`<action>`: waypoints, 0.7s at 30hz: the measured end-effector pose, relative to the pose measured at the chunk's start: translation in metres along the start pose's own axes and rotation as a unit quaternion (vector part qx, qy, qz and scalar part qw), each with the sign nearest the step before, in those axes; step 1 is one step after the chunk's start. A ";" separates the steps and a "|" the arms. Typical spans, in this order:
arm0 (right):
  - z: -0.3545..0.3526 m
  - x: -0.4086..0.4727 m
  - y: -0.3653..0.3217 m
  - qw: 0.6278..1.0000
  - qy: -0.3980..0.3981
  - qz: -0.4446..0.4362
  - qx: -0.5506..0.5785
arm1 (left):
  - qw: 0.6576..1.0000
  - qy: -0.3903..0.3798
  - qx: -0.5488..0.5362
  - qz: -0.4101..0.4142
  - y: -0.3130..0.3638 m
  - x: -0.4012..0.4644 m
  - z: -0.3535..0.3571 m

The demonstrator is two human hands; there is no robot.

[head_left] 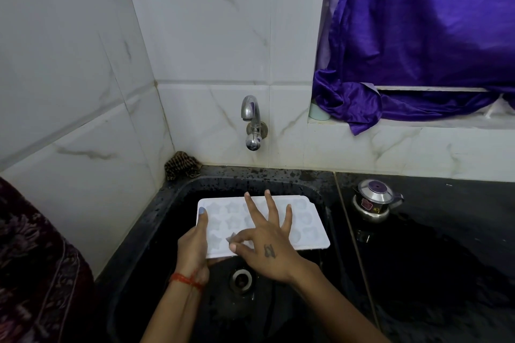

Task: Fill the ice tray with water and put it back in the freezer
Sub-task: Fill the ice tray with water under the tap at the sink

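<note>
From the head camera I see the white ice tray held level over the black sink, below the wall tap. My left hand grips the tray's near left edge, thumb lying up along its side. My right hand hovers over the tray's middle, three fingers spread straight, while thumb and forefinger pinch at something small I cannot make out. A steel kettle stands on the counter to the right.
</note>
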State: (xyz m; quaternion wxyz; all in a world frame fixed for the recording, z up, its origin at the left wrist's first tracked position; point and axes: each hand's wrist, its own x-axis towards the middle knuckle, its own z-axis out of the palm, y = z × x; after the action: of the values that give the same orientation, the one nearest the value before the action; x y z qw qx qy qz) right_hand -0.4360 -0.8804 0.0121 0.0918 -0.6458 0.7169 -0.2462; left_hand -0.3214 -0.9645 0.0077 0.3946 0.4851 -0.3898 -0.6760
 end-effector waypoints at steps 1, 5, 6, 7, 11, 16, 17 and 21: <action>-0.001 0.000 0.001 1.000 -0.010 0.005 0.011 | 1.000 -0.002 0.000 -0.002 -0.001 0.000 0.000; -0.004 -0.001 0.004 1.000 -0.017 0.006 0.004 | 1.000 -0.008 -0.001 -0.005 -0.002 -0.001 -0.001; -0.005 -0.002 0.004 1.000 -0.015 0.001 -0.005 | 1.000 -0.010 -0.001 -0.004 -0.003 -0.002 -0.001; -0.006 -0.002 0.003 1.000 -0.010 -0.006 -0.016 | 1.000 -0.011 0.000 -0.003 -0.003 -0.003 -0.001; -0.008 -0.005 -0.003 0.999 0.027 -0.028 -0.028 | 1.000 -0.013 0.001 -0.007 -0.002 -0.004 0.000; -0.004 -0.003 -0.018 0.998 0.028 -0.058 -0.014 | 1.000 -0.023 -0.003 0.008 -0.001 -0.004 0.000; -0.003 -0.003 -0.021 0.997 0.027 -0.067 -0.028 | 1.000 -0.022 0.001 0.011 -0.001 -0.004 0.000; 0.002 -0.001 -0.025 0.993 0.021 -0.087 -0.072 | 1.000 -0.021 0.006 0.001 -0.001 -0.002 -0.001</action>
State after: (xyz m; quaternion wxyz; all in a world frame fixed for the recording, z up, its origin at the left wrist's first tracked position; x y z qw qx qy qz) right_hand -0.4135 -0.8813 0.0220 0.0079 -0.7050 0.6759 -0.2146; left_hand -0.3202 -0.9620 0.0072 0.3842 0.4729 -0.4026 -0.6832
